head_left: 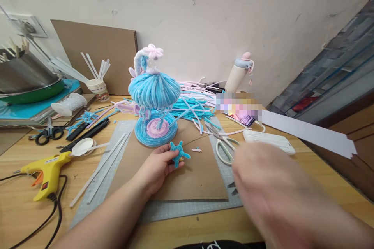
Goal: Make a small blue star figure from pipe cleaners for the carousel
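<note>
My left hand [162, 160] pinches a small blue fuzzy pipe-cleaner shape [179, 154] with several stubby arms, held just above a cardboard sheet [193, 181]. Just behind it stands a pipe-cleaner lamp-like model [154, 89] with a pleated blue shade, a pink flower on top and a round blue and pink base. My right hand [263, 179] is a motion blur at the right, its fingers smeared. Two dark blade tips [232, 188] poke out beside it; whether the hand holds them cannot be made out. White-handled scissors [224, 148] lie open near that hand.
A yellow glue gun [48, 173] with its cord, black-handled scissors [49, 134] and clear glue sticks [101, 167] lie at left. Blue and pink pipe cleaners [195, 107] spread behind the model. At right are a phone [244, 118], a white power bank [269, 142] and a bottle [238, 74].
</note>
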The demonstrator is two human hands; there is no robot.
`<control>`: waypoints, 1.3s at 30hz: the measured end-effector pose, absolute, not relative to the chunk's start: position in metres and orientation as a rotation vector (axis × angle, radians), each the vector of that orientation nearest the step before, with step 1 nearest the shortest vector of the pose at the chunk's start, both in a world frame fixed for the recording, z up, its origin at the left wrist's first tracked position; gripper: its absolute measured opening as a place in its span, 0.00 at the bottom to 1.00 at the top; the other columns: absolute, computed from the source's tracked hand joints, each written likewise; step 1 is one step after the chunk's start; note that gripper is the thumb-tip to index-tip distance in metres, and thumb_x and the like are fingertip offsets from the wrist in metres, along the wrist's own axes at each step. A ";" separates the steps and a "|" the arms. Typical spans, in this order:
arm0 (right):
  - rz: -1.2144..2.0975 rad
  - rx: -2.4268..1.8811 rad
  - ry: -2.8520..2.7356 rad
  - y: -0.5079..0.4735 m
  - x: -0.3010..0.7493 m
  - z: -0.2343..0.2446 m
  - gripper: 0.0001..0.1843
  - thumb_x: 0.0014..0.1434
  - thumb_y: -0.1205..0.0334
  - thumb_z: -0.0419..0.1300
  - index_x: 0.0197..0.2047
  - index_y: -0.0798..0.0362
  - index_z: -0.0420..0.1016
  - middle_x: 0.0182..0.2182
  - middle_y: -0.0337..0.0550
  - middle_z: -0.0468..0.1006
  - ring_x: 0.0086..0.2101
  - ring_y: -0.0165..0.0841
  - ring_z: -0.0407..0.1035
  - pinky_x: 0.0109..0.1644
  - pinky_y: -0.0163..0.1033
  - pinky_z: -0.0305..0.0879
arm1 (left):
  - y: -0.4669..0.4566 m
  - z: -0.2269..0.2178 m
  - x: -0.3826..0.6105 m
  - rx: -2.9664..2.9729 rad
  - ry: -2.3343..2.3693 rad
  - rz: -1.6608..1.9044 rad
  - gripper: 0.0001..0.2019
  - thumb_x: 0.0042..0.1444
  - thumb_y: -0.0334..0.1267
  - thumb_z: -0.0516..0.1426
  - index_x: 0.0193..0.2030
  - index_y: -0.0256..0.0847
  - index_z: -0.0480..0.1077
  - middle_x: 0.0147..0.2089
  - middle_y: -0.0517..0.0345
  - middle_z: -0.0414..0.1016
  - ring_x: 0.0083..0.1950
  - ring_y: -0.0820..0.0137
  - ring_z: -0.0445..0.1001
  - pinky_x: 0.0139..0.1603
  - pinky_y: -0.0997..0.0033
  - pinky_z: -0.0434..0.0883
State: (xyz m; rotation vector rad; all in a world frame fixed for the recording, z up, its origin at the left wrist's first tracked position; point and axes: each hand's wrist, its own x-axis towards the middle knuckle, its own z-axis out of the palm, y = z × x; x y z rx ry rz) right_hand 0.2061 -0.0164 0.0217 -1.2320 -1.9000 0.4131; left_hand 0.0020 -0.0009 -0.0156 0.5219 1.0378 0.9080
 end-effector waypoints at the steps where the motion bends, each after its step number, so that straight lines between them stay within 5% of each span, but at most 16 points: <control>1: 0.388 -1.215 -1.888 0.005 0.202 0.023 0.16 0.56 0.47 0.50 0.25 0.42 0.71 0.22 0.43 0.69 0.29 0.39 0.67 0.35 0.48 0.64 | -0.001 -0.017 0.002 0.536 1.032 0.904 0.05 0.51 0.25 0.61 0.35 0.35 0.73 0.30 0.55 0.77 0.32 0.71 0.76 0.36 0.71 0.77; 3: 0.229 -1.195 -1.827 0.048 0.196 0.022 0.17 0.63 0.52 0.45 0.35 0.47 0.72 0.28 0.45 0.72 0.32 0.39 0.68 0.40 0.47 0.65 | -0.001 -0.019 0.001 0.565 1.021 0.895 0.05 0.50 0.27 0.62 0.35 0.35 0.73 0.30 0.54 0.78 0.32 0.71 0.76 0.36 0.71 0.76; 6: -0.049 -1.134 -2.139 0.097 0.192 0.016 0.17 0.59 0.59 0.56 0.51 0.54 0.70 0.47 0.54 0.74 0.47 0.45 0.66 0.49 0.50 0.61 | -0.001 -0.021 0.001 0.588 1.018 0.891 0.04 0.50 0.27 0.62 0.33 0.35 0.72 0.29 0.55 0.77 0.32 0.71 0.75 0.36 0.71 0.75; 9: -0.183 -1.097 -2.424 0.119 0.189 0.003 0.21 0.59 0.63 0.59 0.56 0.48 0.68 0.58 0.52 0.68 0.57 0.48 0.59 0.57 0.57 0.50 | -0.002 -0.019 0.001 0.594 1.015 0.879 0.04 0.49 0.28 0.62 0.32 0.36 0.72 0.29 0.57 0.76 0.31 0.72 0.74 0.37 0.71 0.74; 14: -0.031 -0.956 -2.262 0.132 0.189 -0.011 0.12 0.65 0.65 0.52 0.41 0.48 0.77 0.48 0.44 0.78 0.51 0.37 0.69 0.61 0.54 0.46 | -0.003 -0.018 0.001 0.674 0.995 0.865 0.09 0.45 0.29 0.65 0.33 0.36 0.71 0.30 0.58 0.75 0.32 0.73 0.73 0.39 0.72 0.70; 18: 0.167 -0.880 -1.688 0.143 0.196 0.003 0.11 0.65 0.58 0.52 0.44 0.50 0.75 0.46 0.45 0.79 0.49 0.35 0.71 0.55 0.45 0.63 | -0.005 -0.018 -0.001 0.785 1.015 0.852 0.12 0.43 0.30 0.66 0.36 0.36 0.71 0.29 0.58 0.75 0.31 0.73 0.71 0.36 0.74 0.65; 23: 0.154 -0.815 -1.406 0.136 0.210 0.056 0.16 0.67 0.50 0.49 0.46 0.49 0.71 0.45 0.46 0.77 0.46 0.35 0.72 0.50 0.45 0.67 | -0.005 -0.016 -0.001 0.845 1.029 0.827 0.12 0.43 0.32 0.66 0.36 0.36 0.71 0.30 0.57 0.75 0.32 0.71 0.72 0.37 0.71 0.64; 27: 0.201 -0.722 -1.251 0.099 0.217 0.102 0.07 0.66 0.61 0.52 0.41 0.49 0.71 0.37 0.44 0.74 0.36 0.30 0.70 0.40 0.39 0.68 | -0.006 -0.014 0.000 0.838 1.030 0.831 0.12 0.42 0.32 0.66 0.35 0.36 0.72 0.31 0.55 0.76 0.33 0.70 0.73 0.37 0.71 0.65; 30: 0.303 -0.562 -1.241 0.066 0.216 0.115 0.08 0.61 0.71 0.55 0.40 0.50 0.73 0.27 0.38 0.68 0.20 0.24 0.56 0.21 0.33 0.54 | -0.007 -0.012 0.000 0.842 1.002 0.860 0.15 0.44 0.33 0.66 0.41 0.37 0.73 0.33 0.56 0.76 0.35 0.69 0.73 0.37 0.71 0.67; 32: 0.344 -0.595 -1.327 0.047 0.214 0.109 0.11 0.61 0.70 0.56 0.44 0.48 0.74 0.25 0.36 0.67 0.17 0.23 0.48 0.18 0.32 0.45 | -0.008 -0.010 0.000 0.883 0.987 0.867 0.17 0.47 0.36 0.65 0.45 0.38 0.72 0.35 0.55 0.76 0.35 0.69 0.73 0.34 0.73 0.66; 36: 0.282 -0.920 -1.665 0.020 0.209 0.073 0.08 0.62 0.64 0.57 0.41 0.47 0.78 0.30 0.39 0.75 0.29 0.30 0.68 0.30 0.36 0.63 | -0.008 -0.006 0.001 0.906 1.018 0.886 0.16 0.52 0.42 0.62 0.47 0.40 0.70 0.36 0.56 0.74 0.36 0.70 0.73 0.30 0.75 0.65; 39: 0.375 -1.032 -2.008 0.008 0.205 0.043 0.09 0.62 0.65 0.56 0.36 0.49 0.78 0.29 0.40 0.76 0.32 0.34 0.70 0.35 0.39 0.66 | -0.009 -0.005 0.002 0.859 1.052 0.947 0.14 0.51 0.43 0.63 0.41 0.41 0.69 0.32 0.61 0.71 0.32 0.72 0.71 0.28 0.76 0.65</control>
